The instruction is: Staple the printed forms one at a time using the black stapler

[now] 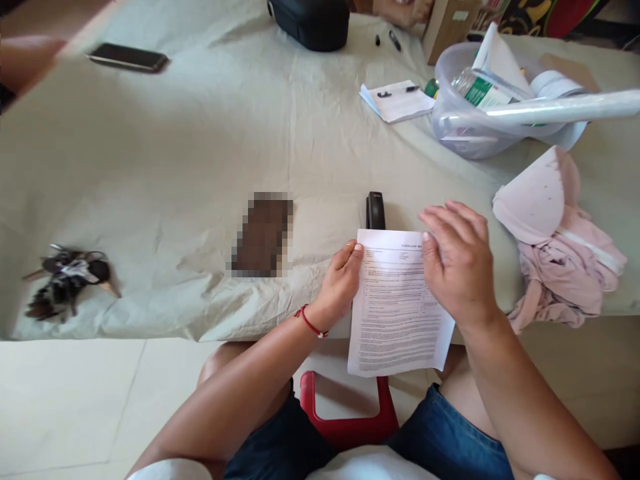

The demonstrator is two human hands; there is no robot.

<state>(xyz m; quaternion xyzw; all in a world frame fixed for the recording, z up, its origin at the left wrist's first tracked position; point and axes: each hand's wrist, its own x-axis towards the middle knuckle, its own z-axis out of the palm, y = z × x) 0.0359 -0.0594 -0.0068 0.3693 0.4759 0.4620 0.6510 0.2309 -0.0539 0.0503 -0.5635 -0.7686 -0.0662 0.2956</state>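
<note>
A printed sheet is held at the table's near edge, its lower half hanging past the cloth-covered table over a red stool. Its left edge is pinched by the left hand, thumb on top, a red string bracelet seen at the wrist. The right hand is laid flat on the sheet's upper right corner, fingers spread, not closed around it. A black stapler is touched by the sheet's top edge. Keys are seen well to the left, pink clothing to the right, a plastic tub beyond.
</note>
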